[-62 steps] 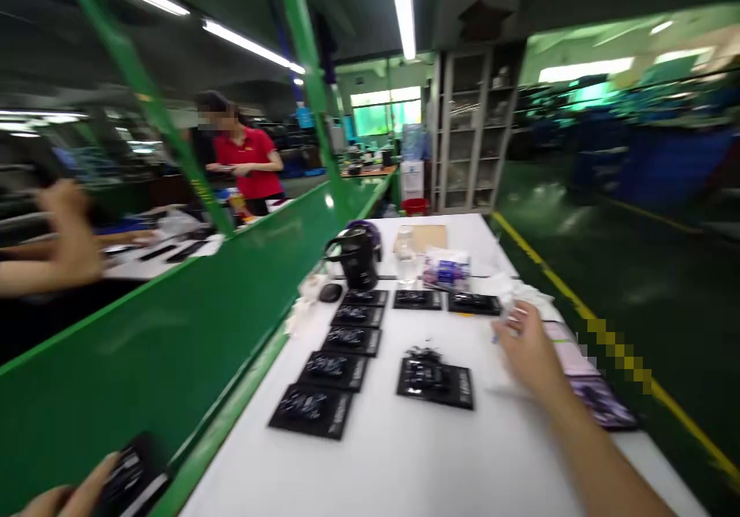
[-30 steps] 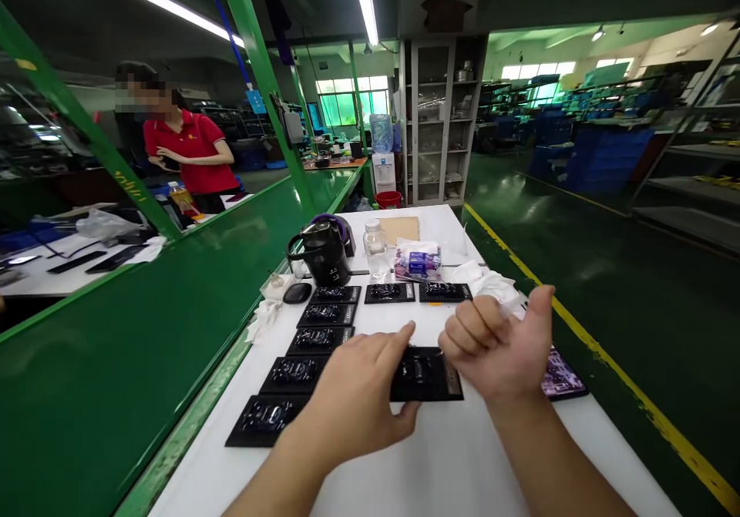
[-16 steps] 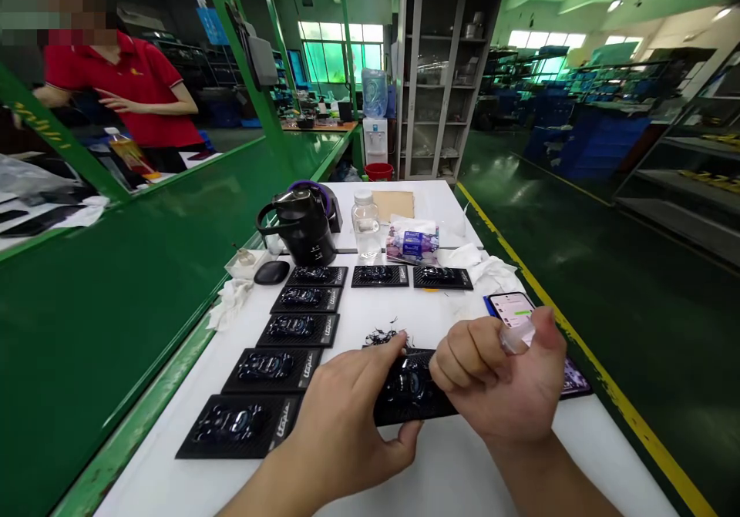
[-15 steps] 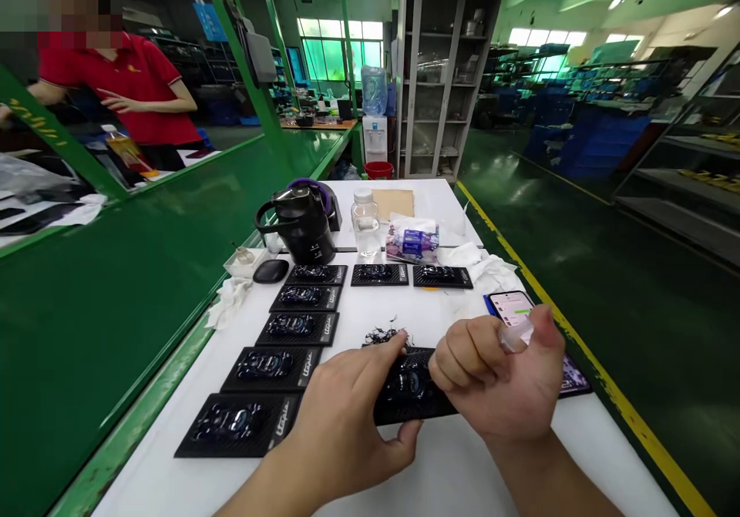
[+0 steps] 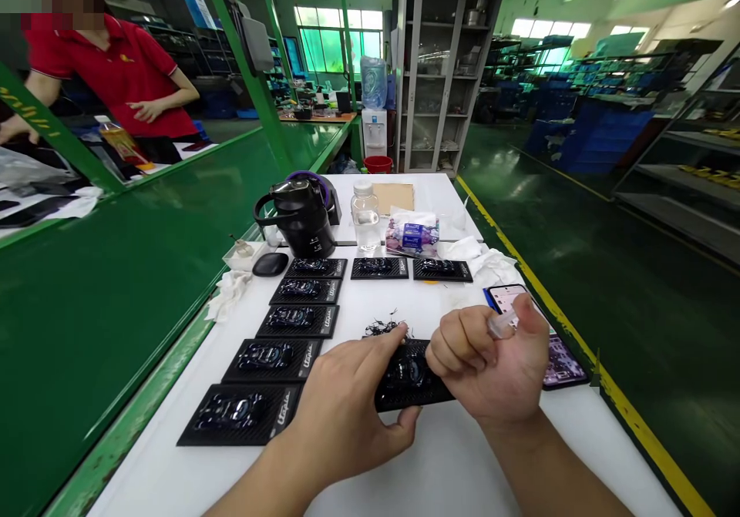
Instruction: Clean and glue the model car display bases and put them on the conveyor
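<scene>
Centrally, a black plaque with a glossy car-like relief is gripped at its left end by the left hand, fingers along the far edge and thumb at the near one. Whether it is lifted off the white table cannot be told. The right hand is curled into a fist over the plaque's right end, a small translucent tube being clasped in it near the thumb; its lower part is hidden. From the plaque, thin black scraps are heaped just beside it at eleven o'clock. Five similar plaques are lined up from nine to past ten, and two more plaques are laid near eleven and half past twelve. A lit phone is seen at two o'clock, a tissue pack at twelve.
</scene>
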### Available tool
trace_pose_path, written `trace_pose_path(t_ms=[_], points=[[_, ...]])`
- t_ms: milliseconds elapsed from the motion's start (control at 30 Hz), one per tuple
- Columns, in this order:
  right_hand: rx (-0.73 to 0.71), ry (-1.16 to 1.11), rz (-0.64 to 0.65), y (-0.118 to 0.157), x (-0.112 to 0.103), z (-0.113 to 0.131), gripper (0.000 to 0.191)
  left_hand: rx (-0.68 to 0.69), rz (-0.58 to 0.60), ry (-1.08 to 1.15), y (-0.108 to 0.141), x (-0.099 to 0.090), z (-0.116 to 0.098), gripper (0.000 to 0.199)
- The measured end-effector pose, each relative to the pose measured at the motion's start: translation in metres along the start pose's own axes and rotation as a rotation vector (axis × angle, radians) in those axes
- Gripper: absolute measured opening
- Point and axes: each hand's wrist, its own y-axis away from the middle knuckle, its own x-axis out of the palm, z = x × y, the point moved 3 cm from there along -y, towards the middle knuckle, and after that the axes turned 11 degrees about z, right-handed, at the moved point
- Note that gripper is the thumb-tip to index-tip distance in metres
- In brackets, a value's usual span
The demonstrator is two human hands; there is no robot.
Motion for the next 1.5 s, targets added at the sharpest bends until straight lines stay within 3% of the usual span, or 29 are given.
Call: trace_pose_path(t_ms=[233,700,833,933,967,1033,1100,1167,1300,1400,1500], points=[[-0.013,-0.011,-0.057,0.000,0.000,-0.001,0.069,0.009,0.006,-0.007,0.000,0.000,0.000,0.075],[0.001,0.000,-0.054,0.000,-0.005,-0.001,0.069,0.006,0.006,-0.019,0.002,0.001,0.002,0.073],[0.047,0.239,-0.035,0.001,0.001,-0.011,0.065,-0.003,0.059,-0.057,-0.001,0.004,0.003,0.070],[0.109,0.462,-0.049,0.001,-0.001,-0.016,0.050,-0.045,0.146,-0.091,-0.003,0.007,0.006,0.067],[0.094,0.485,-0.102,0.000,-0.006,-0.015,0.044,-0.059,0.170,-0.110,-0.003,0.006,0.008,0.067],[-0.025,0.495,-0.329,-0.003,-0.026,-0.003,0.037,-0.075,0.213,-0.152,-0.001,-0.001,0.014,0.067],[-0.175,0.514,-0.606,-0.004,-0.054,0.013,0.033,-0.094,0.231,-0.185,0.001,-0.015,0.021,0.064],[-0.254,0.550,-0.764,-0.008,-0.083,0.024,0.030,-0.116,0.242,-0.204,0.000,-0.034,0.029,0.062],[-0.243,0.620,-0.837,-0.017,-0.129,0.025,0.032,-0.152,0.342,-0.185,-0.027,-0.056,0.047,0.057],[-0.175,0.703,-0.837,-0.020,-0.144,0.017,0.031,-0.168,0.477,-0.057,-0.062,-0.045,0.062,0.057],[-0.198,0.793,-0.887,-0.013,-0.138,0.021,0.028,-0.159,0.560,0.034,-0.090,-0.022,0.079,0.061]])
